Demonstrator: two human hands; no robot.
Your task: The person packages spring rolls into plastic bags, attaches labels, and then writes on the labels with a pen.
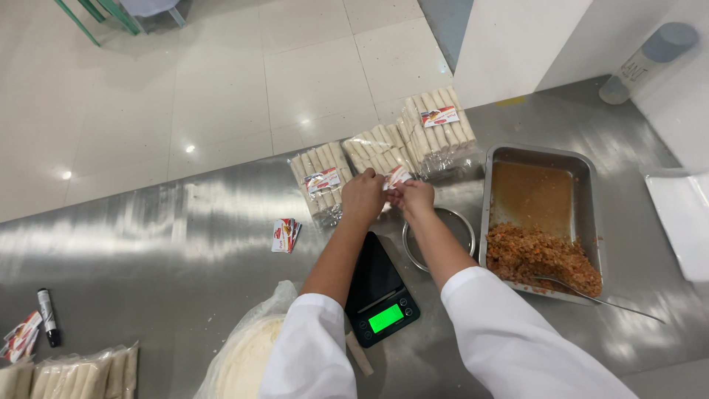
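Now labelling spring-roll packs.
Left hand [362,198] and right hand [415,198] both pinching small label [397,177]; next needing placement onto pack [377,148].

Glossy cream floor tiles [221,81] fill the frame from nine to twelve o'clock, dotted with ceiling-light glare. Green chair legs [96,15] stand at eleven o'clock; a white wall [517,37] rises at one.

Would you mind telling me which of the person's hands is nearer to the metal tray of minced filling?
Right. The right hand is just left of the tray; the left hand sits farther left, beyond it.
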